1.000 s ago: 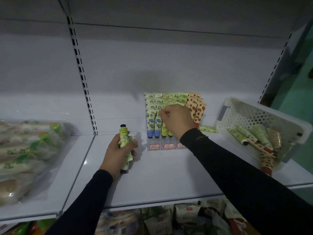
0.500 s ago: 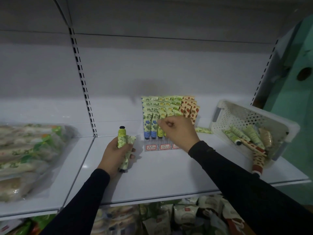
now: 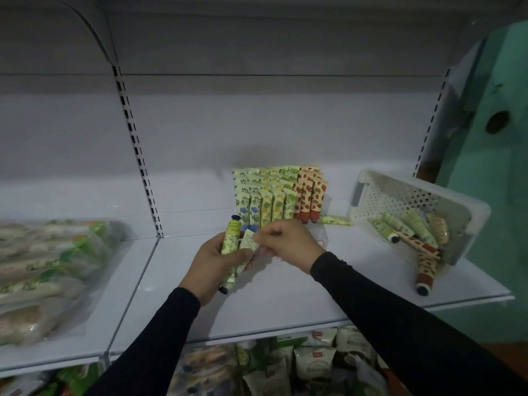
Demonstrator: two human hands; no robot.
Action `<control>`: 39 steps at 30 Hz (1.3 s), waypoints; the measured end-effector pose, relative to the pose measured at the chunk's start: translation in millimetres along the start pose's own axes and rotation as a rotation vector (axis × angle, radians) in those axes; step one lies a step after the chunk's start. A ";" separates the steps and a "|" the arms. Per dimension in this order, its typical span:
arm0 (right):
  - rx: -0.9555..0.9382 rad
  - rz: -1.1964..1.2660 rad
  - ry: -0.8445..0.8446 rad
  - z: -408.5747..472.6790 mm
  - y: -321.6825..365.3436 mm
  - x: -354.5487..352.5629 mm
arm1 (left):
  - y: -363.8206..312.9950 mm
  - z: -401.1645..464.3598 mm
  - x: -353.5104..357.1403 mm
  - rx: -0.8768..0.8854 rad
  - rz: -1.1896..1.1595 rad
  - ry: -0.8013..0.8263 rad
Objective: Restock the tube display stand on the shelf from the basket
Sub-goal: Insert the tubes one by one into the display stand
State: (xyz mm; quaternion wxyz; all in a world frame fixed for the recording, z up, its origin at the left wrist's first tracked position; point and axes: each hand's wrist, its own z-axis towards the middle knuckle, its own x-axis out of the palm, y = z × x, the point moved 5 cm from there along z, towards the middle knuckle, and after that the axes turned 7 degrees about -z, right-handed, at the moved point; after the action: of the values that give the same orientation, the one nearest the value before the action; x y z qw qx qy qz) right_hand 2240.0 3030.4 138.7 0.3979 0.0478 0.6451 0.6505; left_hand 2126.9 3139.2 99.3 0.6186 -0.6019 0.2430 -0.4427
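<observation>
Right hand (image 3: 288, 243) now off display stand (image 3: 278, 200), come back to left hand (image 3: 213, 264). Left hand grips two green tubes (image 3: 233, 247), long axis upright, one cap up, one cap down. Right hand pinches flat end of second tube, I think to pull it out. Stand just behind hands, right hand nearer to it. Basket (image 3: 414, 207) well apart at right on shelf (image 3: 285, 304), more tubes inside. Stand's front labels hidden behind hands; free slots hard to see.
</observation>
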 end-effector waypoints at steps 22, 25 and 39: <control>0.088 0.341 -0.089 3.9 4.7 -20.3 | 8.4 -3.0 -1.6 -0.149 -0.221 -0.012; 0.084 0.363 -0.105 4.7 5.6 -20.0 | 7.5 -2.1 -2.0 -0.145 -0.228 -0.019; -0.008 0.209 -0.222 10.4 5.4 -30.0 | 3.8 -6.2 -1.9 -0.060 -0.055 -0.081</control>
State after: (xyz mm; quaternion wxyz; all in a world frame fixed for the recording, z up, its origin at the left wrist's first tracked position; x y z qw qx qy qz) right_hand 2263.8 3022.1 158.8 0.3971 0.1848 0.5861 0.6816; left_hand 2121.8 3137.1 94.3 0.5974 -0.6439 0.2145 -0.4273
